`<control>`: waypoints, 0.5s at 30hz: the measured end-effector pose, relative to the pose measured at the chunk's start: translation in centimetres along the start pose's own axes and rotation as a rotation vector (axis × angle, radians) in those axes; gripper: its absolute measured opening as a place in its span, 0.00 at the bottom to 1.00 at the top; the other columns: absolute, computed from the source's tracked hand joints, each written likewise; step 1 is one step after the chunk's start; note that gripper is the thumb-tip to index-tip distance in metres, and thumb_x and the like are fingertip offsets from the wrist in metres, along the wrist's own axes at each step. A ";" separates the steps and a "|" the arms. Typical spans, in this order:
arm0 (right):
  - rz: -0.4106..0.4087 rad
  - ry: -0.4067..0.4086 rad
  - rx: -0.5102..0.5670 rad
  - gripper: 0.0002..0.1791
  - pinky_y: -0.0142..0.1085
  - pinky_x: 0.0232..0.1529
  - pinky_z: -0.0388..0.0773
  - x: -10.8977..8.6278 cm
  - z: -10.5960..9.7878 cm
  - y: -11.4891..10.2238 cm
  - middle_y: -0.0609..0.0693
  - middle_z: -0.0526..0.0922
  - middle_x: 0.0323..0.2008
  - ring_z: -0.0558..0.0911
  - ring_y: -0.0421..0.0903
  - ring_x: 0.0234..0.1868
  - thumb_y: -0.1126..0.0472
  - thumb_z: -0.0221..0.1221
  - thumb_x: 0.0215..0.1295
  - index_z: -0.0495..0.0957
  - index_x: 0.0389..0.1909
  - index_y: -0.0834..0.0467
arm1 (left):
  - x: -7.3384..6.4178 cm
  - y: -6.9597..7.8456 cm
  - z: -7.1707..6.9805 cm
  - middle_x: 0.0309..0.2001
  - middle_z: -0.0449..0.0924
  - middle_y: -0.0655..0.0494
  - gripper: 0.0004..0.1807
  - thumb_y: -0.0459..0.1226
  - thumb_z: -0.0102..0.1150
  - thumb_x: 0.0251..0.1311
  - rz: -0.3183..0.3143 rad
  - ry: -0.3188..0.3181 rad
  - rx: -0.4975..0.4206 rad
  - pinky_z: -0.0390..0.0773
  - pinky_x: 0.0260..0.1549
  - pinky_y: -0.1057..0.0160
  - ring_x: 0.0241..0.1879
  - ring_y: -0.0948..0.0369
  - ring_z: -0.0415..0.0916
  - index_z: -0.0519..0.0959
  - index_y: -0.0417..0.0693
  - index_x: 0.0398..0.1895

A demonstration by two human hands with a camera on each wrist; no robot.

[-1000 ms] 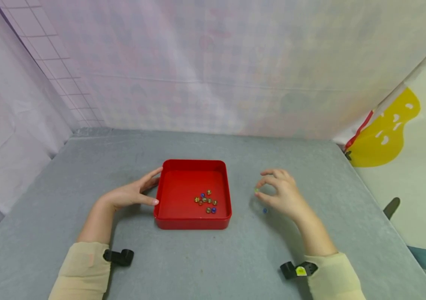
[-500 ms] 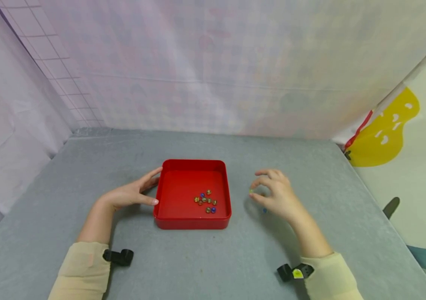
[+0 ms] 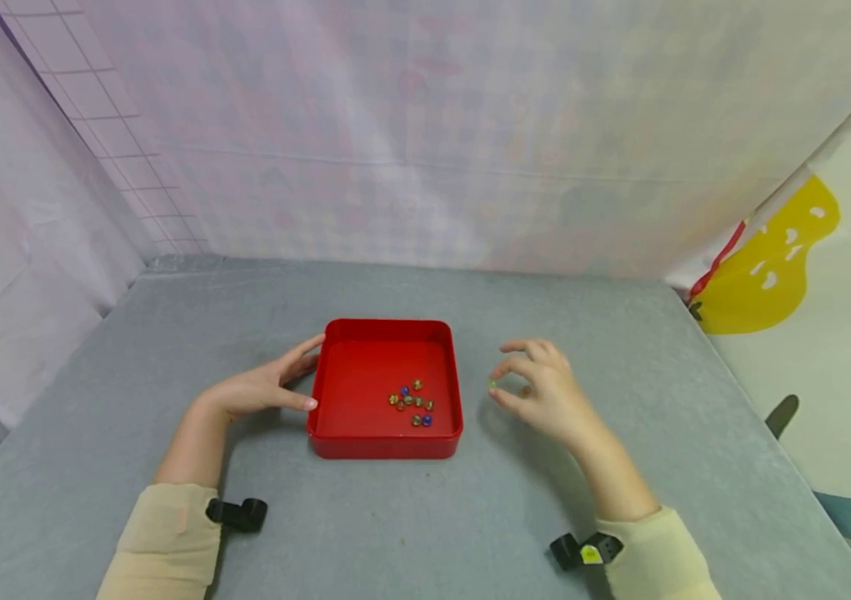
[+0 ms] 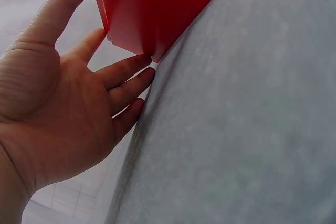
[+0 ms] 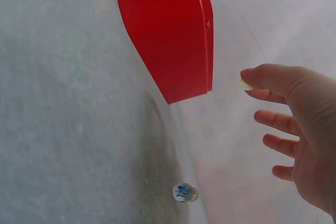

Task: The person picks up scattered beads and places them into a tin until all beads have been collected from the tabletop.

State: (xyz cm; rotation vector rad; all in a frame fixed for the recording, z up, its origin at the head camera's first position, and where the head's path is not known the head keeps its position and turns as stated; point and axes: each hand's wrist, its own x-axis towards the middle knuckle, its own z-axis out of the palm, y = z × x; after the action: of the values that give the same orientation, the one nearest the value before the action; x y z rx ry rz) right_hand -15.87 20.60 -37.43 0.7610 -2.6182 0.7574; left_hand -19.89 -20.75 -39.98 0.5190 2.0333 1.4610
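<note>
A square red box (image 3: 365, 367) with low walls sits on the table, several glass marbles (image 3: 408, 401) gathered in its right front part. My left hand (image 3: 263, 389) rests against the box's left side, thumb near the front of that side and fingers extended. The left wrist view shows the same hand (image 4: 79, 87) with fingertips at the red wall. To the right of the box, my right hand (image 3: 545, 392) pinches a yellow-green marble (image 5: 245, 84) between thumb and index finger, above the table. Its other fingers are spread apart.
A clear marble with blue inside (image 5: 182, 192) lies on the grey table, with an orange-tinted bit right behind it; the right hand hides this spot in the head view. Pale curtains (image 3: 425, 167) hang behind the table, and a patterned cloth (image 3: 793, 275) hangs at the right.
My right hand has moved left, closer to the box, with the yellow-green marble still pinched. It now covers the blue marble in the head view. The left hand and box have stayed put.
</note>
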 end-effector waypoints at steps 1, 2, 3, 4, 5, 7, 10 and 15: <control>-0.001 0.003 0.000 0.08 0.57 0.58 0.56 0.0 0.1 -0.1 0.55 0.77 0.51 0.68 0.57 0.56 0.61 0.72 0.51 0.82 0.29 0.52 | 0.0 0.0 0.0 0.75 0.37 0.43 0.52 0.34 0.63 0.60 0.000 0.000 0.001 0.46 0.62 0.35 0.73 0.46 0.33 0.38 0.59 0.77; -0.004 0.005 0.002 0.08 0.57 0.58 0.56 0.0 0.1 -0.2 0.54 0.77 0.51 0.68 0.57 0.55 0.61 0.72 0.51 0.82 0.29 0.52 | 0.0 0.0 0.0 0.75 0.37 0.43 0.52 0.34 0.63 0.60 0.001 -0.001 0.000 0.46 0.62 0.35 0.73 0.46 0.33 0.38 0.59 0.77; -0.008 0.008 0.004 0.08 0.56 0.57 0.56 0.0 0.2 -0.3 0.54 0.77 0.51 0.68 0.56 0.55 0.61 0.72 0.51 0.82 0.29 0.51 | 0.0 0.0 0.0 0.75 0.37 0.43 0.52 0.34 0.63 0.60 0.003 -0.003 -0.001 0.46 0.62 0.35 0.73 0.46 0.33 0.38 0.59 0.77; -0.013 0.010 0.006 0.08 0.56 0.57 0.57 0.0 0.3 -0.3 0.55 0.77 0.51 0.68 0.56 0.55 0.61 0.72 0.50 0.82 0.29 0.51 | 0.0 0.0 0.0 0.75 0.37 0.43 0.52 0.34 0.63 0.60 0.004 -0.004 -0.001 0.46 0.63 0.35 0.73 0.46 0.33 0.38 0.59 0.77; -0.020 0.012 0.008 0.08 0.56 0.57 0.57 0.0 0.3 -0.4 0.55 0.77 0.51 0.68 0.56 0.55 0.61 0.72 0.50 0.82 0.29 0.51 | 0.0 0.0 0.0 0.75 0.37 0.43 0.52 0.34 0.63 0.60 0.005 -0.005 -0.002 0.46 0.63 0.35 0.73 0.46 0.33 0.38 0.59 0.77; -0.036 0.018 0.010 0.08 0.57 0.57 0.57 0.0 0.5 -0.6 0.55 0.77 0.50 0.69 0.56 0.55 0.61 0.72 0.50 0.82 0.29 0.51 | 0.0 0.0 0.0 0.75 0.37 0.43 0.52 0.34 0.63 0.60 0.007 -0.006 -0.003 0.45 0.63 0.35 0.73 0.46 0.33 0.38 0.58 0.77; -0.050 0.019 0.014 0.09 0.58 0.58 0.56 0.1 0.6 -0.8 0.56 0.77 0.50 0.69 0.57 0.55 0.61 0.72 0.50 0.82 0.29 0.51 | 0.0 0.0 0.0 0.75 0.37 0.43 0.52 0.34 0.63 0.60 0.005 -0.004 -0.003 0.46 0.63 0.35 0.73 0.46 0.33 0.38 0.58 0.77; -0.036 0.002 0.022 0.08 0.59 0.58 0.56 0.1 0.7 -1.3 0.55 0.76 0.51 0.68 0.57 0.57 0.61 0.72 0.51 0.82 0.30 0.51 | 0.0 0.0 0.0 0.75 0.36 0.43 0.51 0.34 0.63 0.60 -0.004 -0.002 0.000 0.46 0.62 0.35 0.73 0.45 0.33 0.38 0.59 0.77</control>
State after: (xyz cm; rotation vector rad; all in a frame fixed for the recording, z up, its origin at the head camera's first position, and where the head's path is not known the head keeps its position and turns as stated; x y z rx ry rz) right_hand -15.37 19.23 -37.46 0.8114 -2.5915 0.7770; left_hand -19.86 -20.77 -39.93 0.5156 2.0316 1.4582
